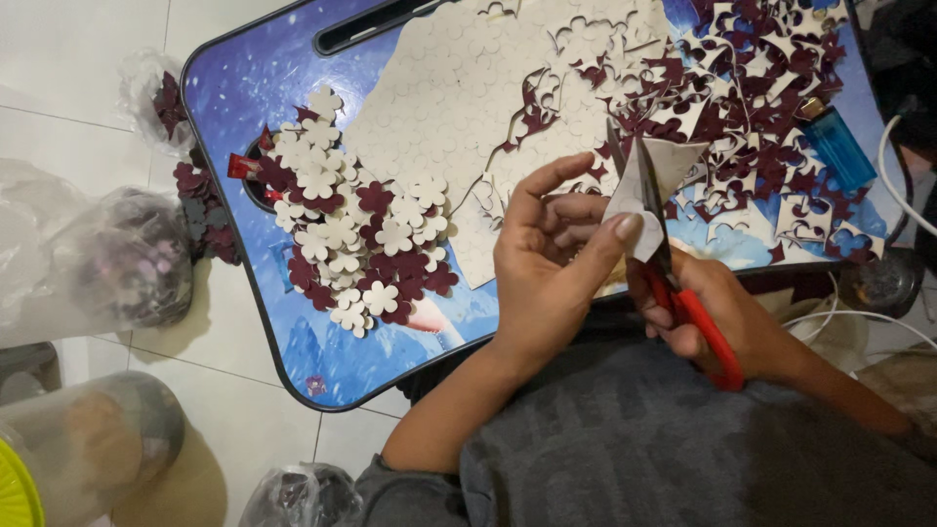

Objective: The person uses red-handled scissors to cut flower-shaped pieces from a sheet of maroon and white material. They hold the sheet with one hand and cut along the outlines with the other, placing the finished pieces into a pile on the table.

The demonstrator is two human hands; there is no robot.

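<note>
- Nearest, at 5 o'clock: right hand (pixel 727 327) clenched through the red handles of one pair of scissors (pixel 673 263), blades pointing toward 12.
- Just beside, at 6 o'clock centre: left hand (pixel 551 259) pinching a small pale paper piece (pixel 649 181) between thumb and fingers, index finger stretched out above; piece sits in the blades, over the near edge of the lap tray (pixel 244 88).
- For a clean cut, judging from the pose: turn the paper, not the scissors; short snips near the blade pivot; fingertips back from the cutting line.
- At 9 o'clock on tray: one heap of cut flowers (pixel 356 239), cream and maroon mixed; too overlapped for an exact count, several dozen at a guess.
- At 12 o'clock: one large cream sheet (pixel 444 98) embossed with flower outlines, partly cut away.
- At 1–2 o'clock: one spread of maroon and cream offcuts (pixel 742 88), uncountable.
- At 2 o'clock: one blue lighter (pixel 837 144) at tray edge.
- Far left on floor, 8–10 o'clock: about three clear plastic bags (pixel 117 263), contents blurred.
</note>
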